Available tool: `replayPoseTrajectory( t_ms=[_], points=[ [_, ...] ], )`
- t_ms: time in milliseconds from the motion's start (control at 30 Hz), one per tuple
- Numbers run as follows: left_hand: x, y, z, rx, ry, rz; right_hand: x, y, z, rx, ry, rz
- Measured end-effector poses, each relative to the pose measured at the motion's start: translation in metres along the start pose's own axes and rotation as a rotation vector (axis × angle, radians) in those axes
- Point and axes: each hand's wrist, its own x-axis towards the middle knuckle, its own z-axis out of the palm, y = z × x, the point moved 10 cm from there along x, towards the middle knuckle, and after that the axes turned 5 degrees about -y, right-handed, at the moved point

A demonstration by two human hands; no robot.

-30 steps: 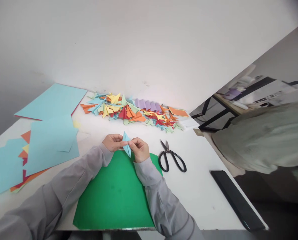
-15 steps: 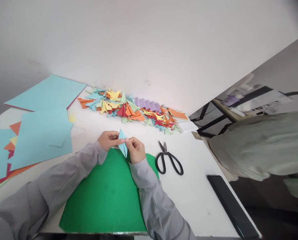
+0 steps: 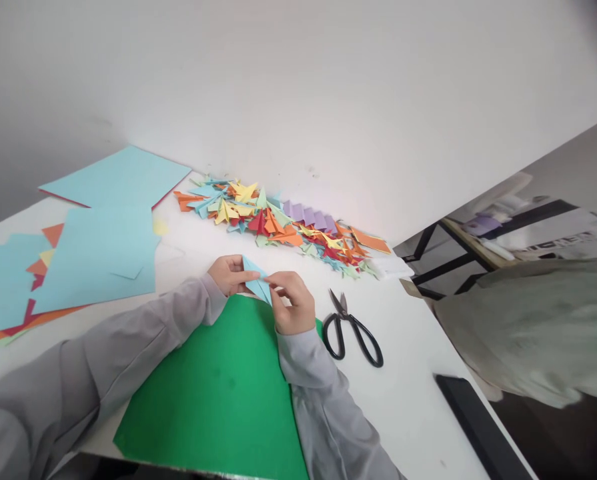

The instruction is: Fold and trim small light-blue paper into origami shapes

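Observation:
A small folded piece of light blue paper [image 3: 257, 280] is held between both hands, over the far edge of the green mat [image 3: 218, 393]. My left hand [image 3: 228, 274] pinches its left side, thumb laid across the front. On the other side, my right hand [image 3: 294, 303] grips the right edge between thumb and fingers, hiding part of it. Black-handled scissors [image 3: 345, 321] lie to the right of my right hand, blades slightly parted.
Behind the hands lies a heap of colourful folded paper pieces [image 3: 258, 217], with a purple pleated paper [image 3: 308, 217] among them. Blue sheets [image 3: 98, 260] cover the left side. A black bar-shaped object [image 3: 478, 423] sits near the right edge, beyond which is a person's pale green garment [image 3: 533, 327].
The folded paper has turned from an upright narrow diamond to a wider, slanted shape. My right hand has shifted right and its fingers have moved along the edge. The camera view has also shifted.

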Motion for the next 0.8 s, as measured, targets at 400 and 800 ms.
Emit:
replayPoseTrajectory(
  t_ms=[400, 800],
  points=[
    [0.007, -0.005, -0.007, 0.106, 0.021, 0.064, -0.002, -0.005, -0.006, -0.154, -0.061, -0.116],
    [-0.001, 0.011, 0.003, 0.321, 0.012, 0.174, -0.007, -0.021, 0.007, -0.475, -0.162, -0.315]
  ],
)
